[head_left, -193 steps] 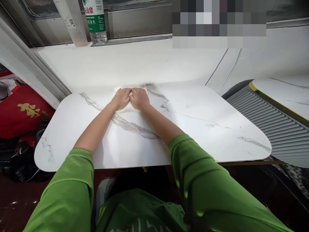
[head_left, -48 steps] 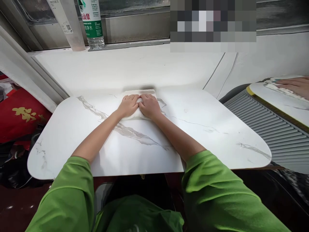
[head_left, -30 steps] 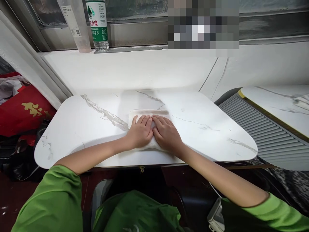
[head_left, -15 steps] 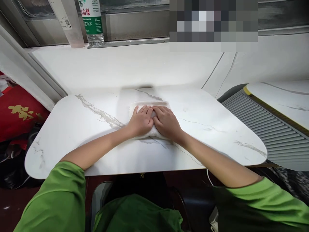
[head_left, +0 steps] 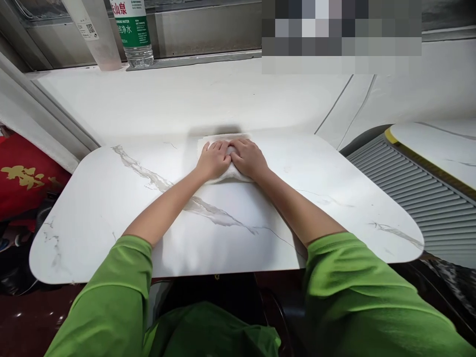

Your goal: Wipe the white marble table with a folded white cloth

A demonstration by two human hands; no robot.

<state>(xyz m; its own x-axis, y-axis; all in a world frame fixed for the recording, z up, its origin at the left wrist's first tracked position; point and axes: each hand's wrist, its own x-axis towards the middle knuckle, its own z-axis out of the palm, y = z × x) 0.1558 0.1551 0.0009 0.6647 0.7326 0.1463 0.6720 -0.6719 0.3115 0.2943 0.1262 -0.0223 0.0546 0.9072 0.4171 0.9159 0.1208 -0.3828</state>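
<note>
A white cloth [head_left: 232,175] lies on the white marbled table [head_left: 130,198], near its back edge by the wall. My left hand [head_left: 214,159] presses on the left part of the cloth, its fingers pointing toward the wall. Beside it, my right hand [head_left: 248,157] rests on the cloth's right part, and the two hands touch at the thumbs. Both hands are curled over the cloth with fingers close together. The cloth's back edge shows just beyond my fingertips.
On the window ledge at the back left stand a translucent cup [head_left: 98,44] and a water bottle [head_left: 137,39]. A ribbed grey panel [head_left: 416,183] adjoins the table's right side. A red bag [head_left: 29,173] is at the far left.
Both hands and the cloth have moved forward across the table toward the wall. The arms are stretched further out. The camera view has shifted slightly.
</note>
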